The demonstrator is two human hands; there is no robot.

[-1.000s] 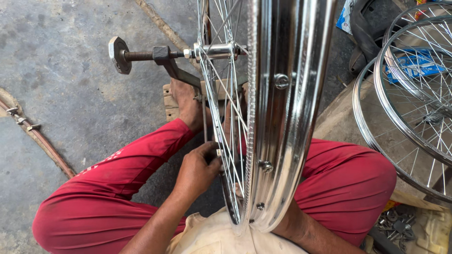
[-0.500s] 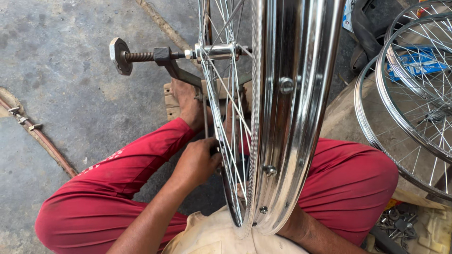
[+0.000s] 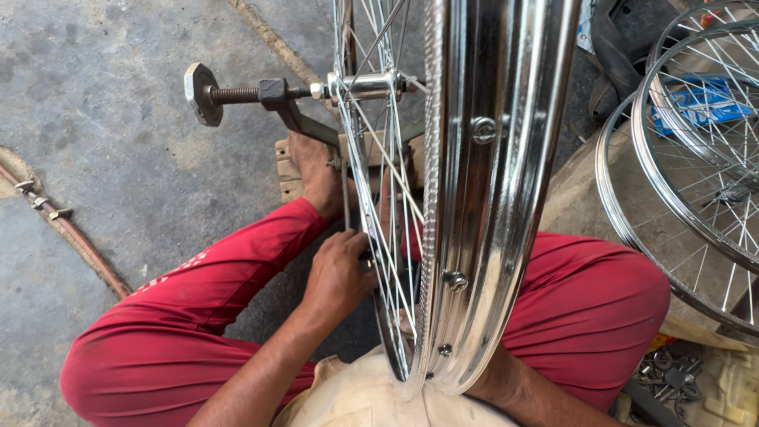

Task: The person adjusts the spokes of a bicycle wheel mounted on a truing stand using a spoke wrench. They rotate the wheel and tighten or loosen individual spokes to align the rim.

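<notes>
Since the earlier frame, the left hand (image 3: pixel 338 273) has crept slightly up the thin steel spokes (image 3: pixel 378 174), its grip clenched on them near the rim. Upright between red-trousered knees (image 3: pixel 237 277) stands the shiny chrome bicycle wheel rim (image 3: pixel 506 182), its hub on a grey threaded axle stand (image 3: pixel 237 93). Right hand: hidden behind the rim, grip cannot be told.

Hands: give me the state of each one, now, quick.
Left hand: closed, fingers pinched at the thin steel spokes of the shiny chrome bicycle wheel.
Right hand: hidden behind the wheel's rim; its grip cannot be told.
</notes>
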